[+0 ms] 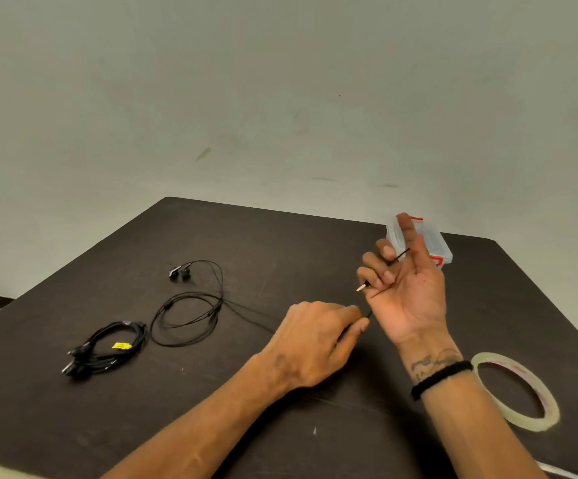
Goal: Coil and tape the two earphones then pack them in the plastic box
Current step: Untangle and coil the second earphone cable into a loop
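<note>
A loose black earphone (190,305) lies in open loops at the table's middle, its buds at the far end. Its cord runs right to my left hand (315,340), which pinches it just above the table. My right hand (408,288) is raised palm up, its curled fingers holding the cord's plug end, the gold jack sticking out to the left. A second black earphone (107,347) lies bundled with a yellow tag at the left. The clear plastic box (432,242) with red clips stands closed at the far right, partly behind my right fingers. A roll of clear tape (519,392) lies flat near my right wrist.
The dark brown table (280,243) stands against a pale wall. Its far edge and right corner are close behind the plastic box. A black band circles my right wrist.
</note>
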`<state>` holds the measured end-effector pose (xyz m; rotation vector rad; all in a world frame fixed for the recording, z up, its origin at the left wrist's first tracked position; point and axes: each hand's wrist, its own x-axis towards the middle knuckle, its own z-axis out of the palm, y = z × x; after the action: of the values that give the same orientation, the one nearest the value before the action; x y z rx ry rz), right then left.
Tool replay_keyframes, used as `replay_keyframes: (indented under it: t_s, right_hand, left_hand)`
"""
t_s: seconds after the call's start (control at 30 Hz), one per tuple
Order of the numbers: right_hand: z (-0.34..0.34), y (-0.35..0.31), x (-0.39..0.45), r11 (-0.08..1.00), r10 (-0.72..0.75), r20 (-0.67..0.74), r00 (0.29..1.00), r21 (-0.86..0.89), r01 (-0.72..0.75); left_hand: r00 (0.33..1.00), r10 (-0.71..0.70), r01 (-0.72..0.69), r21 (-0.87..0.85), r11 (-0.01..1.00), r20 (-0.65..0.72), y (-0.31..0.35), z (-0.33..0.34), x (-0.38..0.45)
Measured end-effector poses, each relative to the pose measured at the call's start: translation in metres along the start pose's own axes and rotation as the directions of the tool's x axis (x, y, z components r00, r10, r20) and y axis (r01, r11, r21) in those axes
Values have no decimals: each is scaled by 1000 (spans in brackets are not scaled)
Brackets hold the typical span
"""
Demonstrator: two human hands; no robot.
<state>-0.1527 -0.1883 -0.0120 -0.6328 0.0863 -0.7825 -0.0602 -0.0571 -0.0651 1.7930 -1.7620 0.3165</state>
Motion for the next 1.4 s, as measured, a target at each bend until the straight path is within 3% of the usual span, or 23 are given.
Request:
replay_keyframes:
  t_s: [0.07, 0.13, 0.2, 0.27, 0.33, 0.43, 0.53, 0.6, 0.63, 0.7, 0.77, 0.83, 0.9, 1.0, 1.1, 1.27, 1.4]
  right_hand:
    - [-8, -6, 3, 973, -41, -52, 998, -228, 28]
    - [-11, -5, 3, 818, -61, -76, 995, -575, 6]
    - [-9, 3, 1, 650, 10, -99, 995, -756, -81]
    - [-7, 11, 0, 638, 115, -109, 987, -754, -157]
    - [-7, 13, 2, 750, 156, -126, 980, -631, -200]
    - [-19, 7, 12, 860, 38, -359, 933, -464, -214]
    - [-28, 13, 14, 727, -42, -497, 867, -610, -315]
    - [-22, 19, 9, 686, 31, -439, 898, -644, -338]
    - [-17, 19, 8, 724, 93, -394, 914, -604, -334]
    - [-8, 18, 6, 844, 214, -315, 925, -417, -338]
    - [-6, 20, 5, 896, 291, -288, 912, -252, -365]
    - [-7, 25, 4, 836, 339, -347, 875, -315, -449]
    - [-8, 29, 0, 710, 377, -371, 849, -472, -522]
    - [-1, 30, -8, 600, 478, -279, 833, -589, -541]
    - [5, 28, -13, 604, 582, -117, 805, -601, -524]
    - [8, 31, -19, 543, 772, 65, 632, -585, -603]
    - [10, 33, -19, 611, 784, 220, 580, -436, -661]
  left_hand:
    - [998, 40, -38, 49, 998, -39, 3, -1, 0]
    - [988, 46, -34, 88, 996, -146, 0, -6, 4]
    - [967, 54, -34, 84, 996, -251, -8, -12, 6]
    - [948, 74, -52, 79, 996, -309, -16, -17, 5]
    - [939, 85, -49, 116, 992, -333, -22, -20, 3]
    - [924, 93, -25, 184, 983, -372, -27, -21, 3]
    - [914, 122, -30, 235, 972, -386, -21, -18, 6]
    - [912, 82, 23, 249, 968, -402, -21, -15, 7]
    - [903, 41, 72, 245, 967, -428, -23, -16, 8]
    - [867, -29, 155, 214, 964, -498, -31, -22, 7]
    - [839, -37, 169, 194, 966, -543, -38, -28, 4]
    - [837, 16, 129, 225, 966, -546, -39, -30, 3]
    - [852, 49, 100, 253, 962, -521, -37, -27, 4]
    - [861, 11, 124, 231, 965, -508, -39, -27, 5]
    - [861, -23, 142, 195, 971, -509, -43, -32, 4]
    - [867, -40, 127, 142, 982, -496, -43, -30, 5]
    - [860, -151, 169, -7, 986, -488, -43, -32, 5]
